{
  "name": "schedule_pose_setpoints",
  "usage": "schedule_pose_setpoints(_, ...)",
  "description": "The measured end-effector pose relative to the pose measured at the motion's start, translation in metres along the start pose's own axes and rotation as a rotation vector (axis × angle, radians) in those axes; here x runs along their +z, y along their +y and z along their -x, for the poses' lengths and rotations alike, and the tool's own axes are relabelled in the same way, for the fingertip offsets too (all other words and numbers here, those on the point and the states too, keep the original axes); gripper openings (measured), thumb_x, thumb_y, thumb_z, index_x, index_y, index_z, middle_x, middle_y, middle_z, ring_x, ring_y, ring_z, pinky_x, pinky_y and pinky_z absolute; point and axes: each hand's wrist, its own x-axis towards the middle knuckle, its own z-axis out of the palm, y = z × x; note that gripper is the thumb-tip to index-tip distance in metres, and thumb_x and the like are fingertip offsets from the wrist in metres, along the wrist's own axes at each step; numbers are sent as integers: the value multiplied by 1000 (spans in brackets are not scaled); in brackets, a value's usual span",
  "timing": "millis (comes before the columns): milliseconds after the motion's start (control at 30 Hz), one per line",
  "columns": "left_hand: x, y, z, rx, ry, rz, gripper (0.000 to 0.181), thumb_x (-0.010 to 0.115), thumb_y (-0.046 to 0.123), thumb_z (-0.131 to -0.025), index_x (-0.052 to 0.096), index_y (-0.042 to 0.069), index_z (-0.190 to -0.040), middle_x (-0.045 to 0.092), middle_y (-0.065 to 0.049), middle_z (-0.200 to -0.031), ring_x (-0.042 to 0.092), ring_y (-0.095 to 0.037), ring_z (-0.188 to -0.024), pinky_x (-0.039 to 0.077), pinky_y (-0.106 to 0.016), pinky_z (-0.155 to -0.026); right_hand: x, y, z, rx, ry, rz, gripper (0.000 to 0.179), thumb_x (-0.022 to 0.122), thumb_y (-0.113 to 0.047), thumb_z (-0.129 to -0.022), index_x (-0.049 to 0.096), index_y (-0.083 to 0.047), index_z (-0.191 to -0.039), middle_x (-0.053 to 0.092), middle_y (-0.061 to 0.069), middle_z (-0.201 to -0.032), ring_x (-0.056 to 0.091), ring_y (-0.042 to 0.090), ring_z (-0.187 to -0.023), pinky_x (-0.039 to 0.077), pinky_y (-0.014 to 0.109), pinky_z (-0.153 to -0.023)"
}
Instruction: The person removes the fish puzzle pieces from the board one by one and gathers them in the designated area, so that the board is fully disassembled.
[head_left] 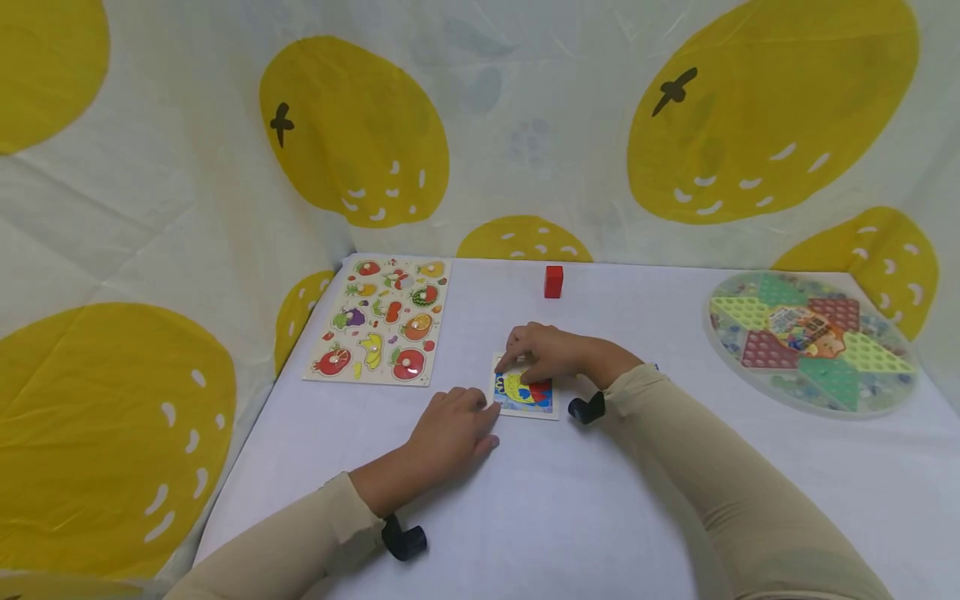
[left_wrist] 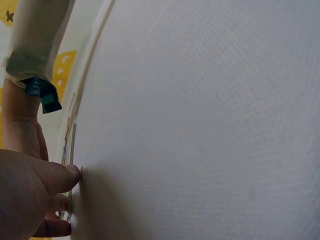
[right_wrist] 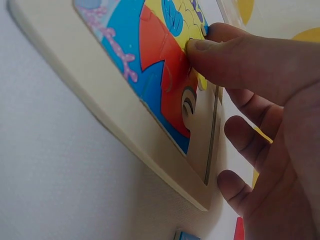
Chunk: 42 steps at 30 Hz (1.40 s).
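A small wooden jigsaw board (head_left: 536, 415) with a pale frame and a colourful fish-like picture lies on the table between both hands. My right hand (head_left: 551, 350) is over its upper part. In the right wrist view, its thumb and index finger pinch a yellow puzzle piece (right_wrist: 197, 35), while the other fingers hang loosely curled past the frame (right_wrist: 115, 122). Bare wood shows in the board's corner beside the red and blue pieces. My left hand (head_left: 450, 429) rests at the board's near left side, fingers relaxed, index fingertip at the frame. Its thumb (left_wrist: 67, 175) lies low by the table.
A fruit peg puzzle board (head_left: 375, 333) lies at the back left. Near the table's far edge stands a red block (head_left: 553, 282). On the right is a round Chinese checkers board (head_left: 810, 342). A small blue object (right_wrist: 187, 235) lies beyond the jigsaw frame.
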Motion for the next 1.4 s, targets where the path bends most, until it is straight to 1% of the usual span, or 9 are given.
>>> schedule_pose_setpoints(200,-2,1,-1,-2,-15,-9,63,76,50,-98,63,22,-153,63,-5,-138,57,-23,-127,50,-41,-101,1,3,-3,4,1,-28,43,86,-17,-92,80,-46,-123,61,-10,-123,49,19,-124,56,30,-91)
schedule_pose_setpoints(467,-2,0,-2,4,-28,-20,63,77,49,-98,62,22,-153,64,-5,-138,57,-23,-127,51,-41,-102,0,2,-6,24,-29,-28,42,86,-17,-92,79,-45,-123,61,-10,-131,48,21,-130,56,33,-95)
schedule_pose_setpoints(667,-3,0,-3,7,-38,-33,63,77,50,-98,62,23,-153,63,-5,-139,57,-24,-129,51,-42,-102,-1,1,-6,31,-42,-39,44,85,-15,-92,77,-44,-124,61,-10,-133,47,22,-133,56,35,-98)
schedule_pose_setpoints(800,-2,-1,-4,12,-35,-41,63,77,49,-98,62,23,-153,63,-5,-138,57,-24,-129,51,-42,-102,-1,1,-5,32,-39,-37,44,85,-14,-93,77,-45,-123,60,-10,-136,47,22,-134,53,40,-103)
schedule_pose_setpoints(933,-1,-1,-3,11,-31,-33,63,77,49,-98,62,23,-153,63,-5,-138,56,-23,-128,51,-41,-102,0,-2,-4,42,-34,-42,44,85,-13,-92,77,-41,-124,60,-8,-139,47,22,-135,46,50,-111)
schedule_pose_setpoints(1033,-2,-1,-4,11,-30,-30,62,78,49,-97,63,22,-152,63,-5,-137,57,-24,-128,51,-41,-101,0,-6,-3,56,-30,-56,44,85,-11,-92,77,-38,-125,61,-7,-139,47,23,-135,40,56,-113)
schedule_pose_setpoints(1233,-3,0,-4,13,-34,-31,62,78,49,-97,64,22,-151,64,-5,-137,57,-24,-127,51,-41,-101,1,-7,-2,88,-23,-89,42,84,-10,-92,76,-38,-122,61,-8,-137,47,22,-135,39,56,-114)
schedule_pose_setpoints(1400,-3,0,-5,12,-30,-32,62,79,48,-96,65,22,-150,64,-5,-135,57,-23,-126,52,-41,-101,1,-8,-2,82,-12,-100,40,84,-9,-92,75,-37,-120,61,-9,-135,47,22,-135,37,57,-115)
